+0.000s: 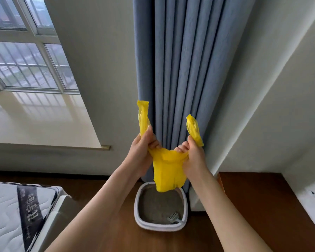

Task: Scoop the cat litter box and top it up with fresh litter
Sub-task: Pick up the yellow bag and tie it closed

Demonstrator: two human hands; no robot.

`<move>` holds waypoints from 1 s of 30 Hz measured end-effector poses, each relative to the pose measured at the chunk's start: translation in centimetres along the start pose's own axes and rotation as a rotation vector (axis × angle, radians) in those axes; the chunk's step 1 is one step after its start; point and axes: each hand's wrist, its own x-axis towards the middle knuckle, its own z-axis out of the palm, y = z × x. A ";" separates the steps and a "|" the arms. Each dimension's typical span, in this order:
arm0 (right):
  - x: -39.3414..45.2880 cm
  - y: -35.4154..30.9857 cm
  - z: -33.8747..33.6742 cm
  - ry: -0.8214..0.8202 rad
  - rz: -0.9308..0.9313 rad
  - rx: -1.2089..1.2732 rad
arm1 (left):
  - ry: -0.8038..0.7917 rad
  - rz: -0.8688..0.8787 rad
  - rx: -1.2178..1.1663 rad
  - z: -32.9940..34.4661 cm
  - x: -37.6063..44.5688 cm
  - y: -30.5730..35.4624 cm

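I hold a yellow plastic bag [168,171] up in front of me, above the litter box. My left hand [142,151] grips the bag's left handle and my right hand [193,157] grips its right handle; both handle ends stick up past my fists. The bag's body hangs down between my hands. Below it on the wooden floor stands a white-rimmed litter box [137,204] filled with grey litter. A small white scoop [173,216] lies in the box's near right corner.
A blue curtain [180,70] hangs right behind the box. A mattress [11,215] lies at lower left, a window [25,51] with a sill at upper left. A white wall and a white shelf [313,200] stand to the right.
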 end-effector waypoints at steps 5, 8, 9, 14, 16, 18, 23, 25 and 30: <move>0.3 -0.3 0.7 -0.010 -0.269 -0.582 | -0.251 0.031 0.671 0.8 -0.4 2.1; -1.1 -0.6 2.0 -0.169 -0.376 -1.014 | -0.543 0.069 1.007 3.6 -0.1 3.6; -1.8 -0.9 2.4 -0.217 -0.338 -1.157 | -0.636 0.099 1.150 4.4 0.3 4.1; -2.8 -0.9 2.0 -0.440 -0.040 -1.731 | -0.847 0.092 1.523 6.6 2.9 6.1; -3.4 -0.7 1.7 -0.385 -0.055 -1.818 | -0.866 -0.019 1.551 6.2 3.7 6.0; -3.9 -0.3 1.2 -0.451 -0.031 -1.410 | -0.850 -0.105 1.486 4.7 3.9 5.5; -3.6 1.5 0.4 -0.394 0.010 -0.693 | -0.707 -0.293 0.948 0.7 3.7 2.9; -3.9 2.3 0.3 -0.422 -0.070 -0.695 | -0.699 -0.344 0.764 -0.9 3.5 1.7; -3.5 4.2 0.3 -0.267 -0.325 -0.776 | -0.061 -0.124 -0.064 0.0 0.9 -1.0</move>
